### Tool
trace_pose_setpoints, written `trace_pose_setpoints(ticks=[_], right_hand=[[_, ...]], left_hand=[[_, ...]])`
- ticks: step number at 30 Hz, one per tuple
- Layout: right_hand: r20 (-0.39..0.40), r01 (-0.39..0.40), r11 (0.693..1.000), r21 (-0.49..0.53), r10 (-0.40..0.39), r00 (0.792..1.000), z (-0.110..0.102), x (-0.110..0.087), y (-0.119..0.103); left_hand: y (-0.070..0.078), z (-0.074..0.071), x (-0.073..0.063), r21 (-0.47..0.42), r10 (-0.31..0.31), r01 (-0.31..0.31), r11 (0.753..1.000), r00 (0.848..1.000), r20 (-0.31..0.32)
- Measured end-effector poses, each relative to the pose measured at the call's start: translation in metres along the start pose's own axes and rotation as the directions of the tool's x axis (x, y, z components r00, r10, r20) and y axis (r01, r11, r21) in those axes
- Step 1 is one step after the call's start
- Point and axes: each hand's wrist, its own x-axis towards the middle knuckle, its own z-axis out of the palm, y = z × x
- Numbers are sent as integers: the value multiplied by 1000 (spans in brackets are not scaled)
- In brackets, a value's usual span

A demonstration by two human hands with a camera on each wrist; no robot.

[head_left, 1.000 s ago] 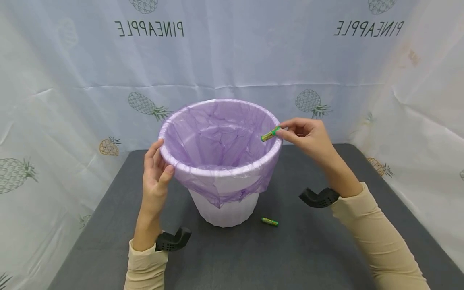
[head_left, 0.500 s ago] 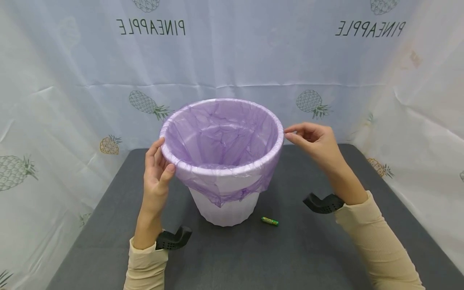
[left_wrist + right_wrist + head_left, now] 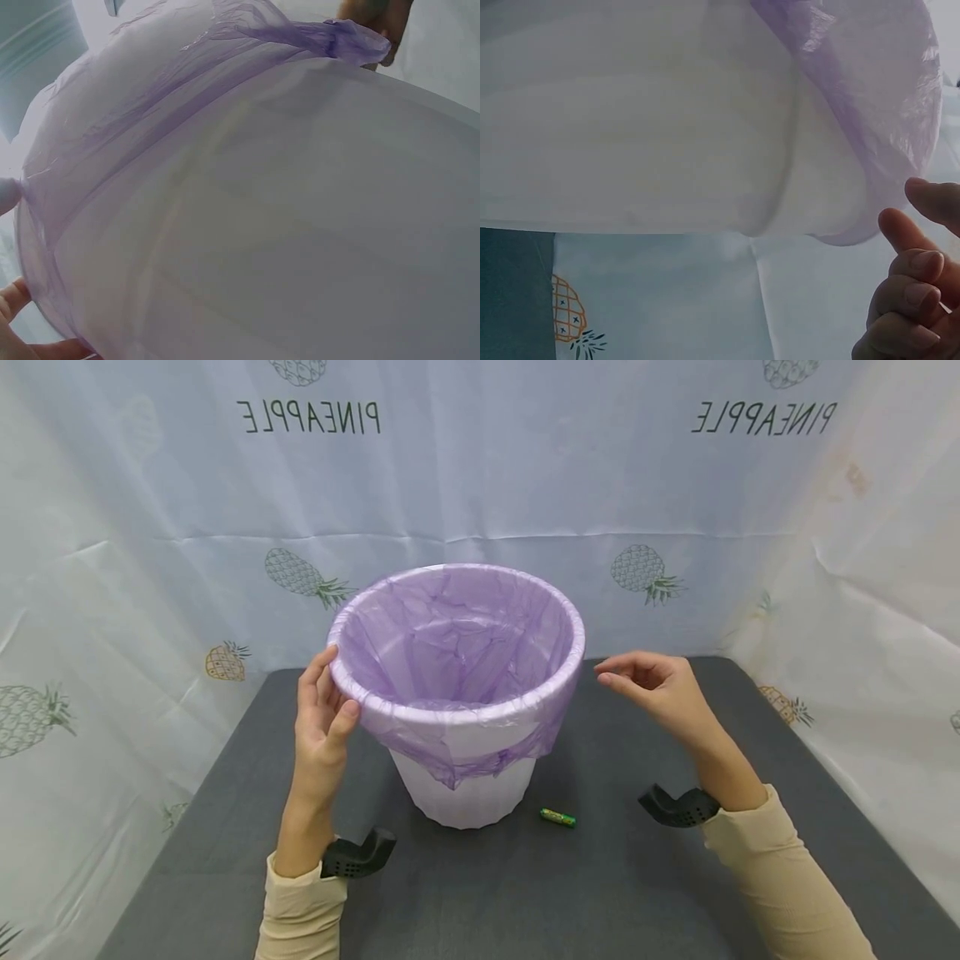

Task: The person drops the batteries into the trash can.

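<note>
A white bin [image 3: 471, 793] stands on the dark table, lined with a translucent purple bag [image 3: 465, 660] folded over its rim. My left hand [image 3: 318, 735] rests against the outside of the rim at the left, thumb in front and fingers further round; in the left wrist view its fingers [image 3: 16, 296] touch the bag. My right hand [image 3: 652, 689] hovers right of the bin, apart from it, with fingers loosely bent and nothing between thumb and forefinger. On the table, right of the bin's base, lies a green battery [image 3: 558, 817]. No battery shows inside the bag.
The dark table [image 3: 465, 902] carries the bin and the battery. Pale curtains [image 3: 487, 468] with pineapple prints hang behind and at both sides. Each wrist wears a black camera mount [image 3: 678, 807].
One second ago my right hand pinched a second battery over the bin's right rim. It let that battery go, which is now out of sight, then moved right and down. My left hand stays put.
</note>
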Motion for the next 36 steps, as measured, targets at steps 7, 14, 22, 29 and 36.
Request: trace_pose_setpoints(ticks=[7, 14, 22, 29, 36], right_hand=[[50, 11, 999, 42, -13, 999, 3, -12, 14], [100, 34, 998, 53, -39, 994, 7, -22, 28], [162, -5, 1000, 20, 2, 987, 14, -33, 42], [187, -29, 1000, 10, 27, 982, 19, -44, 54], [216, -23, 998, 65, 9, 976, 24, -50, 68]], left_hand=[[-1, 0, 0, -4, -4, 4, 1000, 1000, 0], [-1, 0, -1, -5, -8, 8, 1000, 1000, 6], [-1, 0, -1, -3, -2, 2, 1000, 1000, 7], [-1, -1, -1, -2, -7, 7, 1000, 1000, 8], [-1, -1, -1, 5, -9, 9, 1000, 1000, 4]])
